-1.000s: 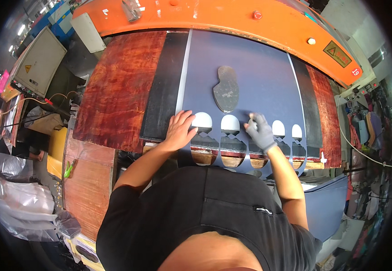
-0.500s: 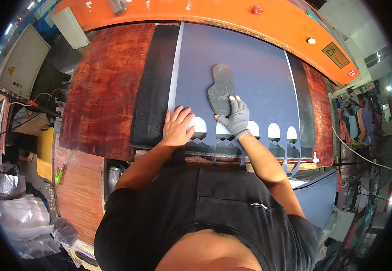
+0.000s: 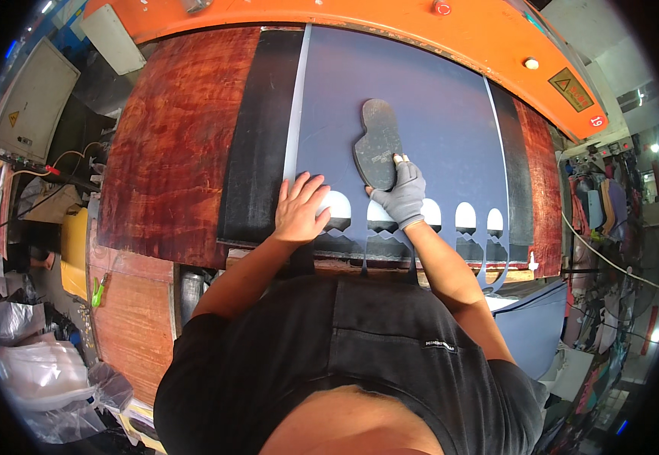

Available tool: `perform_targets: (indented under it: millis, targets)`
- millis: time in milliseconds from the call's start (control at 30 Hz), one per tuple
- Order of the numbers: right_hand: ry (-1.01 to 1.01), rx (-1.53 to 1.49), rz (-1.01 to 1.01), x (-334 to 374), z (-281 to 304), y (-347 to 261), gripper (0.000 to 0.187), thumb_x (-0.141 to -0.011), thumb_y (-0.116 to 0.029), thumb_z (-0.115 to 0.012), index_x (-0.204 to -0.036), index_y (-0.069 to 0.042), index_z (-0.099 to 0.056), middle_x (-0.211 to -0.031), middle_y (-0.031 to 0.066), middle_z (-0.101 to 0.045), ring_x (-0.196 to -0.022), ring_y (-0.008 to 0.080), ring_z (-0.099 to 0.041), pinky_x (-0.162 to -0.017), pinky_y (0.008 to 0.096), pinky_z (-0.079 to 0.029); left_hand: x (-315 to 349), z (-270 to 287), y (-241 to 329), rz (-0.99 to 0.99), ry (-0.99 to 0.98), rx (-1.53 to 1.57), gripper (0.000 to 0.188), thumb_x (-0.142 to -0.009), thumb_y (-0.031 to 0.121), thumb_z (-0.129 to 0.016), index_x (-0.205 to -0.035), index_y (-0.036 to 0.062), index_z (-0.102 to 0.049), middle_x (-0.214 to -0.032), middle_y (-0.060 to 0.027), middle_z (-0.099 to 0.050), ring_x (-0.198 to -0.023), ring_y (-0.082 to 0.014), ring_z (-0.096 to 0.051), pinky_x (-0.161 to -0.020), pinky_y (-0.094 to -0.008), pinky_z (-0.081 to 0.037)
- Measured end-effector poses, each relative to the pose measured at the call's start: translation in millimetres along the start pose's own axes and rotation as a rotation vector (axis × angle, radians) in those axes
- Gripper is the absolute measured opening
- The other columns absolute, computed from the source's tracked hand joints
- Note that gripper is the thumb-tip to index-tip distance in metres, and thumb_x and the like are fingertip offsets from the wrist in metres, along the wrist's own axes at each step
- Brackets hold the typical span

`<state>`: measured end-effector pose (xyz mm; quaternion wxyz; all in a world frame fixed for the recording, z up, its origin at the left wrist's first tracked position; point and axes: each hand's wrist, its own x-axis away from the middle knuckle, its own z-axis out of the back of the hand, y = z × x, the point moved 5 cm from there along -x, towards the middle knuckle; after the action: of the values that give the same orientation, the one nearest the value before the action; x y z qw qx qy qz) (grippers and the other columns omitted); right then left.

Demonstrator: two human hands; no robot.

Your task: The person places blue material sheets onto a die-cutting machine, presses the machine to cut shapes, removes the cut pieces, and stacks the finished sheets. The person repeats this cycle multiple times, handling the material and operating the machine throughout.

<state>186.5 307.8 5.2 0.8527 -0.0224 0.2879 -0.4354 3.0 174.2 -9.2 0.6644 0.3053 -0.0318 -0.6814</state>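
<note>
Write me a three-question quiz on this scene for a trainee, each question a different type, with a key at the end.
1. Multiple choice. What is the right hand touching?
A) the red button
B) the dark sole-shaped plate
C) the yellow board

2. True or false. The left hand is bare.

3. Fill in "near" or "far". The row of cutouts in the blue-grey sheet runs along its ____ edge, seen from where the person stands.

Key: 1. B; 2. True; 3. near.
</note>
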Motion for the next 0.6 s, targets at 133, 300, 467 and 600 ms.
perform_targets:
  millis: [133, 300, 467, 600]
  targets:
    - [-0.004, 0.009, -0.011, 1, -1, 1, 0.089, -0.049, -0.038, -0.083, -0.122, -0.003, -0.047, -0.117, 0.0188, -0.053, -0.106, 0.0359, -0.051, -0.092, 0.0423, -0.041, 0, 1, 1, -0.002, 0.012, 0.005, 0.041, -0.075, 0.027, -0.063, -0.112, 0.0091, -0.059, -0.128, -0.0073, -0.050, -0.125, -0.0290, -0.038, -0.103, -0.0557, -0.025]
    - [-0.011, -0.084, -0.027, 2, -4, 9, 0.087, -0.050, -0.036, -0.084, -0.121, -0.003, -0.047, -0.118, 0.0191, -0.052, -0.109, 0.0357, -0.050, -0.094, 0.0414, -0.041, -1, 1, 0, -0.009, 0.014, 0.006, 0.041, -0.075, 0.027, -0.064, -0.111, 0.0093, -0.060, -0.127, -0.0073, -0.050, -0.125, -0.0287, -0.039, -0.102, -0.0557, -0.026]
    - [-0.143, -0.101, -0.080, -8, 3, 7, 0.088, -0.055, -0.040, -0.081, -0.125, -0.001, -0.045, -0.122, 0.0223, -0.049, -0.114, 0.0367, -0.047, -0.097, 0.0422, -0.039, 0, 1, 0, -0.014, 0.031, 0.000, 0.040, -0.075, 0.027, -0.063, -0.111, 0.0093, -0.060, -0.126, -0.0074, -0.051, -0.124, -0.0289, -0.039, -0.102, -0.0557, -0.026]
    - [-0.357, -0.033, -0.280, -39, 6, -11, 0.094, -0.061, -0.050, -0.074, -0.133, -0.003, -0.038, -0.135, 0.0260, -0.037, -0.121, 0.0382, -0.042, -0.100, 0.0421, -0.037, -1, 1, 2, -0.016, 0.030, -0.007, 0.039, -0.076, 0.027, -0.063, -0.110, 0.0092, -0.060, -0.126, -0.0077, -0.051, -0.124, -0.0294, -0.039, -0.102, -0.0556, -0.026]
